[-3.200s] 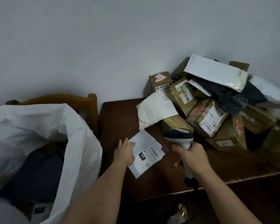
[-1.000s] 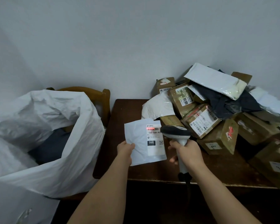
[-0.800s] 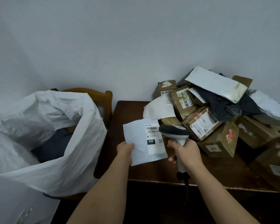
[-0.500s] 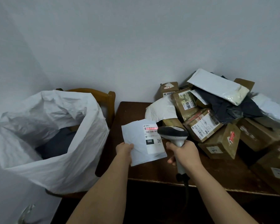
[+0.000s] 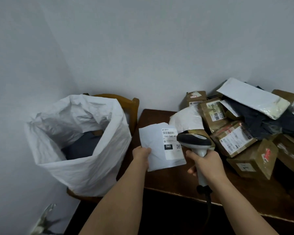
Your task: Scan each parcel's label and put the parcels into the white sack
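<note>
A plain pale wall fills the upper half of my view, matte and featureless, meeting a second wall in a corner at the left; below it sits a dark brown wooden table (image 5: 161, 180) with a smooth, slightly glossy top. My left hand (image 5: 141, 154) pinches the lower left edge of a flat white mailer (image 5: 155, 146), thin and creased, held upright above the table with its printed label (image 5: 171, 143) facing me; the label shows a barcode and a black box reading 060. My right hand (image 5: 205, 162) is wrapped around the pale grip of a handheld scanner (image 5: 193, 141), whose rounded dark head sits just beside the label's right edge and overlaps it; a dark cable hangs from the grip's base. To the left the white sack (image 5: 85, 168) stands open on a wooden chair (image 5: 126, 102), its woven plastic crumpled and stiff, with something dark blue lying inside. On the right of the table lies a heap of parcels (image 5: 236, 133): taped brown cardboard boxes with labels, soft white poly bags, and a wrinkled dark plastic one.
</note>
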